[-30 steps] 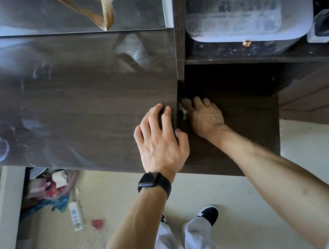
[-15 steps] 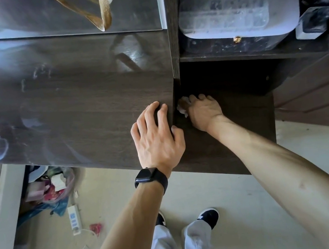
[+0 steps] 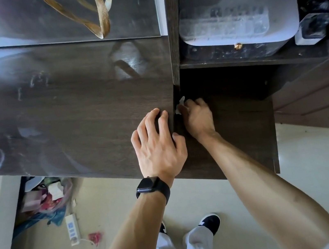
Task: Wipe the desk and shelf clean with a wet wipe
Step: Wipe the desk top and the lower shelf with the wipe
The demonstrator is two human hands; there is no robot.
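Left hand (image 3: 158,146) on desk (image 3: 66,109); right hand (image 3: 198,117) on shelf (image 3: 243,124) beside it.

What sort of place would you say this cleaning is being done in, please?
Probably a lived-in room at home: a dark wooden desk with a side shelf, a power strip and bagged clutter on the pale floor.

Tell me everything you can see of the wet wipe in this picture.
The wet wipe shows only as a small, crumpled white scrap; most is hidden under the right hand, whose fingers press it into the corner where the lower shelf meets the desk's edge. It looks thin and soft. The left hand does not touch it.
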